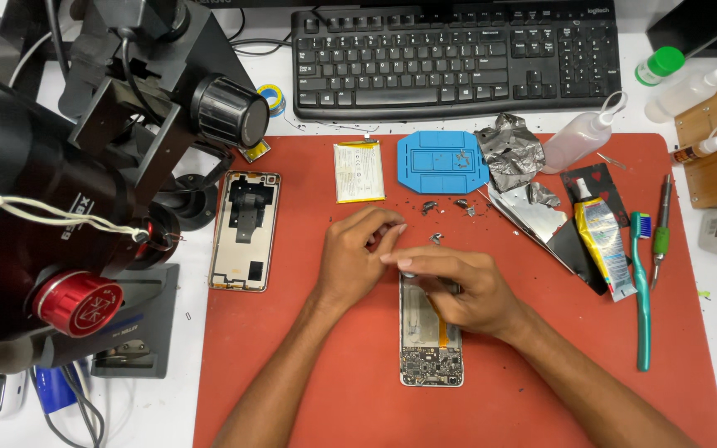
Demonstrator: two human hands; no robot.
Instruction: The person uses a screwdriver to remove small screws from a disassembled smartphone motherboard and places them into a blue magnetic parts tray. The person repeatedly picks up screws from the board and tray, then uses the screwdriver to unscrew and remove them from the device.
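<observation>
— What's hard to see here?

— Mostly the top of the opened phone. It lies on the red mat, lower centre, with its circuit board showing at the near end, but the right hand lies flat across its upper half and covers it. The left hand is curled just beside it, fingertips drawn together near the right hand's forefinger. Whether anything is pinched between them I cannot tell; it is too small.

— Anything cut off?

— The microscope at the left runs out of the picture, and the keyboard is clipped along the top. Both forearms leave at the bottom edge.

— Counts?

— One opened phone, one back cover lying inside-up at the mat's left edge, one battery, one blue tray beside it. One crumpled foil wad. One green toothbrush, one glue tube left of it, one screwdriver with a green grip to the right. Clear squeeze bottles: three in view, the two at the far right partly cut by a wooden box. Several tiny dark parts lie scattered between tray and hands; too small to count surely.
</observation>
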